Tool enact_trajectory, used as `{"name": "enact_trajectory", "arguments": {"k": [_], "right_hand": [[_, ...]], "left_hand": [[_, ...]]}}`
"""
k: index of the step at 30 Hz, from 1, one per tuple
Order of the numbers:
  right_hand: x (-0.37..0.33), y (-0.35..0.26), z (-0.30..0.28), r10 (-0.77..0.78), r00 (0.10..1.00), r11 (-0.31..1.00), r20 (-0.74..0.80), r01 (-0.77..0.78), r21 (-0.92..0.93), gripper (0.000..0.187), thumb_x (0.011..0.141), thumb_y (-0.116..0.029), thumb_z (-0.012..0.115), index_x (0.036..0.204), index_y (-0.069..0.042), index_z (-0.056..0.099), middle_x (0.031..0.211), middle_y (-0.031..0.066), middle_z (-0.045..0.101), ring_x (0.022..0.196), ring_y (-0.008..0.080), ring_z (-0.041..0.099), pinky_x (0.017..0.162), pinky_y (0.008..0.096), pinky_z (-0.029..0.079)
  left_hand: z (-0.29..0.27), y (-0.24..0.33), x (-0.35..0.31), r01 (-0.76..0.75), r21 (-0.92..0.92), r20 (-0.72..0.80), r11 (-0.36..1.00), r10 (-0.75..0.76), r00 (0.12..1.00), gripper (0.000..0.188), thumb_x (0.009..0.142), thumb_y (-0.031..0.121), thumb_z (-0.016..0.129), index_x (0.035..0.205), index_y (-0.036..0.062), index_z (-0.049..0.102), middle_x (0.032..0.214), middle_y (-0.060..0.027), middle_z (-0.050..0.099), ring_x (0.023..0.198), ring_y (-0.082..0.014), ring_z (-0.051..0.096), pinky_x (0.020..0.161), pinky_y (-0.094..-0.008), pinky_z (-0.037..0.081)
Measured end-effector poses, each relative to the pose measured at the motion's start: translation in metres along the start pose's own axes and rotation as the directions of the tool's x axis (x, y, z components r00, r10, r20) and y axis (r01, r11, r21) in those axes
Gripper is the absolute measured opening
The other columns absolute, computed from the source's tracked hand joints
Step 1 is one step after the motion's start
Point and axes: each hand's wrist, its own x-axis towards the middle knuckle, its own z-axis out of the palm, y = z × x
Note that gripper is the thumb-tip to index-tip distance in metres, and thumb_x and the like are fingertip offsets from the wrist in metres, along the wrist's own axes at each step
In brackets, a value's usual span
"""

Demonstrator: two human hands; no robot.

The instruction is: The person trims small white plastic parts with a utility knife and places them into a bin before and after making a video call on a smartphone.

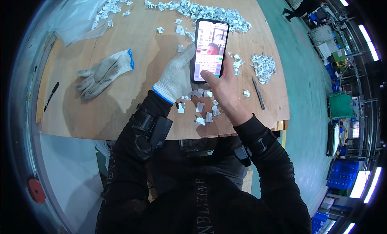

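Above the wooden table I hold up a smartphone (209, 52) with its screen lit and an on-screen keyboard along the bottom. My left hand (177, 74), in a whitish knit glove with a blue cuff, is wrapped round its left side and back. Bare, my right hand (224, 88) grips the phone's lower right edge, its thumb on the keyboard; its other fingers are mostly hidden. Several small silvery folded pieces (200, 107) lie scattered below the phone. A second knit glove (105, 74) rests flat to the left of my hands.
Larger heaps of silvery pieces (201, 11) spread across the far side of the table (121, 117). To the right are a pile of thin shiny scraps (263, 68) and a slim pointed tool (258, 93). A black pen (51, 96) lies far left, near plastic sheeting (76, 20). Someone (305, 7) is bending over far off.
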Motion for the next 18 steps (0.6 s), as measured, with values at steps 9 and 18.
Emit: {"name": "enact_trajectory", "arguments": {"k": [9, 18], "right_hand": [[0.0, 0.004, -0.001, -0.01, 0.999, 0.995, 0.047, 0.005, 0.096, 0.075, 0.083, 0.002, 0.062, 0.149, 0.003, 0.027, 0.131, 0.015, 0.055, 0.117, 0.0214, 0.059, 0.102, 0.036, 0.048], [-0.001, 0.002, -0.002, -0.024, 0.999, 0.998, 0.048, 0.021, 0.066, 0.081, 0.083, 0.004, 0.061, 0.153, 0.002, 0.021, 0.136, 0.0164, 0.051, 0.123, 0.0229, 0.056, 0.107, 0.0381, 0.046]], "left_hand": [[-0.001, 0.0, 0.001, 0.079, -0.124, 0.02, 0.989, -0.077, 0.997, 0.048, 0.104, 0.033, 0.05, 0.145, 0.0096, 0.043, 0.135, -0.0128, 0.058, 0.122, -0.0255, 0.06, 0.098, -0.0379, 0.054], [-0.004, 0.002, 0.001, 0.14, -0.257, 0.061, 0.956, -0.129, 0.99, 0.049, 0.108, 0.04, 0.038, 0.147, 0.0095, 0.039, 0.138, -0.0132, 0.056, 0.126, -0.0253, 0.058, 0.1, -0.0388, 0.054]]}}
